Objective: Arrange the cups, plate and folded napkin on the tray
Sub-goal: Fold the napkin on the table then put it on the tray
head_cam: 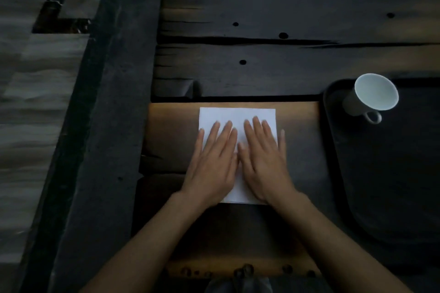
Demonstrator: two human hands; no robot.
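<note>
A white napkin lies flat on the dark plank table, near its front edge and well left of the tray. From my remote seat I see both hands pressed palm-down on it, side by side, fingers spread and pointing away from the wearer. The left hand covers the napkin's left half, its little finger reaching just past the paper's left edge; the right hand covers the right half, its little finger lying off the right edge. Neither hand is curled around anything: both are flat and unclenched, thumbs nearly touching at the middle of the sheet. The far strip of the napkin shows bare beyond the fingertips, and a small part shows near the wrists.

To the right, a black tray with a raised rim rests on the table, apart from the napkin. A white cup stands in the tray's far left corner, its mouth open upward and its handle turned toward the wearer. The light is dim, and the table's wood shows cracks and dark knot holes.
</note>
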